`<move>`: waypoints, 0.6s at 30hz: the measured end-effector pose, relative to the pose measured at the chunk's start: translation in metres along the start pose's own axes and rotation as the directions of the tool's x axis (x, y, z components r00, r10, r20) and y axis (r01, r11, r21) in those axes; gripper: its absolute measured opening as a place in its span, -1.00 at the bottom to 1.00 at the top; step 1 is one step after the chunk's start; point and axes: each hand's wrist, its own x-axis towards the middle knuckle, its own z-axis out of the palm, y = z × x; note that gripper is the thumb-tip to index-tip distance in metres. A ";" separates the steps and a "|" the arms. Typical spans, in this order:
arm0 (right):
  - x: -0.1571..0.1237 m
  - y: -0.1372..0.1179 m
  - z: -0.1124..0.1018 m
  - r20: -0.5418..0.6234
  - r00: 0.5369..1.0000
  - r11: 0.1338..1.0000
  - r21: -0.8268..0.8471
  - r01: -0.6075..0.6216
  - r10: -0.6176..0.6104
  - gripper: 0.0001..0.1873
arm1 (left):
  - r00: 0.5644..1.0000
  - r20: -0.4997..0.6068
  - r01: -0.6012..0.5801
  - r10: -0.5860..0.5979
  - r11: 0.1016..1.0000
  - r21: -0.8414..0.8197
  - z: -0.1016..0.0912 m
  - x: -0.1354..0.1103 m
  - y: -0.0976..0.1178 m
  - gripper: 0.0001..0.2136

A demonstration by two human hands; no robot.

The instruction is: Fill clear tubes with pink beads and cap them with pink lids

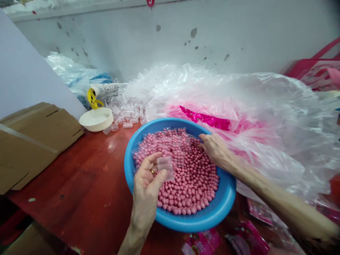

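A blue basin [225, 209] full of pink beads [183, 191] stands on the table. Several small clear plastic cases [166, 145], some with pink beads showing in or through them, lie on the beads toward the back and left. Above the basin's left part, my left hand [147, 180] pinches one clear plastic case [165, 168] between thumb and fingers. It looks see-through, and I cannot tell if anything is in it. My right hand [214, 147] is over the basin's far right rim, its fingers curled together beside the beads. What its fingertips hold, if anything, is hidden.
Loose clear cases [129, 115] are heaped behind the basin, near a round white dish [97, 119] and yellow tape [92, 99]. Folded cardboard [39, 138] lies left. A large clear bag [278, 106] with pink contents spreads right. Pink packets [248, 239] lie in front.
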 end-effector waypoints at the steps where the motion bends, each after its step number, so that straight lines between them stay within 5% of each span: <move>1: -0.005 -0.009 -0.001 0.027 1.000 1.000 -0.017 0.016 -0.016 -0.88 | 1.000 0.013 0.005 -0.006 1.000 0.006 0.000 0.000 0.000 -0.69; 7: -0.046 -0.077 0.006 0.149 0.975 0.980 0.135 0.146 -0.166 -0.76 | 0.986 0.145 0.072 -0.084 0.994 0.088 -0.002 0.000 -0.002 -0.62; 10: -0.067 -0.093 0.012 0.091 0.944 0.935 0.198 0.295 -0.317 -0.64 | 0.982 0.157 0.086 -0.103 0.990 0.112 -0.003 0.001 -0.001 -0.63; 14: -0.074 -0.084 0.014 0.034 0.933 0.930 0.106 0.352 -0.358 -0.57 | 0.980 0.156 0.107 -0.126 0.986 0.125 -0.003 0.002 -0.002 -0.65; 18: -0.043 -0.054 0.017 -0.001 0.989 0.984 -0.095 0.148 -0.149 -0.77 | 0.980 0.166 0.072 -0.108 0.975 0.209 -0.004 0.001 -0.003 -0.66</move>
